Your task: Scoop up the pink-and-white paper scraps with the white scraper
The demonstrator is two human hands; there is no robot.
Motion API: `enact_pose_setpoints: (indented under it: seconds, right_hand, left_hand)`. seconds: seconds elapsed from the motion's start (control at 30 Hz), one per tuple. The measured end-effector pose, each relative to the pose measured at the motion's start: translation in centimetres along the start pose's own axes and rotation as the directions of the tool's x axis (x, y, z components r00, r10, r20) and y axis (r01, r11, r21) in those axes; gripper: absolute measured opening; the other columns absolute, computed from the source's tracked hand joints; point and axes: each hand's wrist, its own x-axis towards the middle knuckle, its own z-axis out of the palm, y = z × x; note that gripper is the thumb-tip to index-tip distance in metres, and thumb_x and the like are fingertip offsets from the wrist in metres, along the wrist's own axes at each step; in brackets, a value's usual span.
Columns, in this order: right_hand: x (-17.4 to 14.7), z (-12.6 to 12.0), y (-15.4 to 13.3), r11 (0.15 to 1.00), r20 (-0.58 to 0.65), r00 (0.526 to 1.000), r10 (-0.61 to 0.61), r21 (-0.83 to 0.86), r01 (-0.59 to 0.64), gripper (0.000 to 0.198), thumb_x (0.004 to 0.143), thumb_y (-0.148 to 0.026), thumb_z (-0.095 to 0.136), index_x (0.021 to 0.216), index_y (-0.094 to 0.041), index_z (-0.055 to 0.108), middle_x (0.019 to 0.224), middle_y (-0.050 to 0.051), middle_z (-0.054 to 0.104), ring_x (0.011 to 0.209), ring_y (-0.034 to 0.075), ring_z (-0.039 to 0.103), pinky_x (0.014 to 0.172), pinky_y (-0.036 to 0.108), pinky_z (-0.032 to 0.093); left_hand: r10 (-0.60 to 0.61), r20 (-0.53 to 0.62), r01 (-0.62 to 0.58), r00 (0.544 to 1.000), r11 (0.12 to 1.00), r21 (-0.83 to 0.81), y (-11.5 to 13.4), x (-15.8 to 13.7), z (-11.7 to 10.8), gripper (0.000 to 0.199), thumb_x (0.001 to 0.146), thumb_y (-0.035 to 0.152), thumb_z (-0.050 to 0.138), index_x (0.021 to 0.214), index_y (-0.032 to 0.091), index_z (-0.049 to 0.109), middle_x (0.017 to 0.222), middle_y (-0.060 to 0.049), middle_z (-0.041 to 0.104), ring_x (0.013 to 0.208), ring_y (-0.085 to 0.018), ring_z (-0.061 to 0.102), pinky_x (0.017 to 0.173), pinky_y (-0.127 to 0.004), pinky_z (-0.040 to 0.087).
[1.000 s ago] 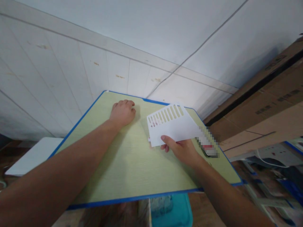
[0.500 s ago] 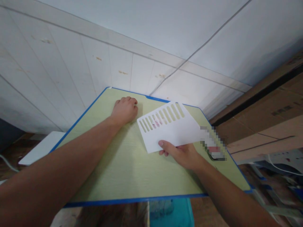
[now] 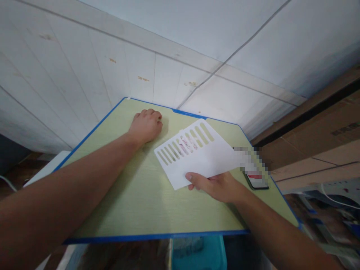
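My right hand (image 3: 215, 183) grips a thin white card with a row of long rounded slots (image 3: 208, 157), thumb on top and fingers underneath. The card is held tilted over the pale green tabletop (image 3: 143, 204). Through its middle slots shows a pink-and-white patterned thing (image 3: 184, 145), mostly hidden behind the card. My left hand (image 3: 146, 125) rests on the tabletop near its far left side, fingers curled in. Its palm is turned away, so whatever it may hold cannot be seen.
A phone (image 3: 257, 180), partly pixelated, lies at the table's right side. Blue edging (image 3: 157, 237) runs round the table, which stands against a white panelled wall (image 3: 135, 71). Cardboard boxes (image 3: 317, 144) are on the right. Below the front edge is a teal bin (image 3: 212, 251).
The card has shifted slightly left and toward me, with more of the pink-and-white thing showing through its slots. My left hand stays in the same curled pose. The whole view has shifted a little.
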Motion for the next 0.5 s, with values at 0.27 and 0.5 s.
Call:
enact_pose_setpoints:
  seconds: [0.27, 0.5]
  right_hand:
    - [0.0, -0.5, -0.7, 0.997, 0.109, 0.991, -0.074, -0.025, 0.078, 0.035, 0.113, -0.033, 0.077, 0.078, -0.026, 0.076, 0.078, 0.002, 0.087, 0.077, 0.021, 0.085, 0.085, 0.032, 0.074]
    - [-0.5, 0.7, -0.7, 0.998, 0.048, 0.998, -0.044, 0.036, 0.042, 0.033, 0.111, -0.037, 0.083, 0.081, -0.026, 0.076, 0.077, 0.002, 0.084, 0.072, 0.019, 0.081, 0.073, 0.029, 0.070]
  left_hand:
    - [0.012, 0.073, -0.015, 0.997, 0.999, 0.046, 0.3, -0.2, -1.3, 0.049, 0.120, 0.032, 0.051, 0.155, 0.020, 0.083, 0.168, -0.021, 0.080, 0.156, -0.040, 0.068, 0.139, -0.060, 0.055]
    - [-0.032, 0.147, 0.026, 0.989, 0.999, 0.045, 2.0, -0.9, -2.9, 0.051, 0.123, 0.029, 0.050, 0.160, 0.012, 0.080, 0.177, -0.025, 0.074, 0.165, -0.040, 0.065, 0.144, -0.060, 0.051]
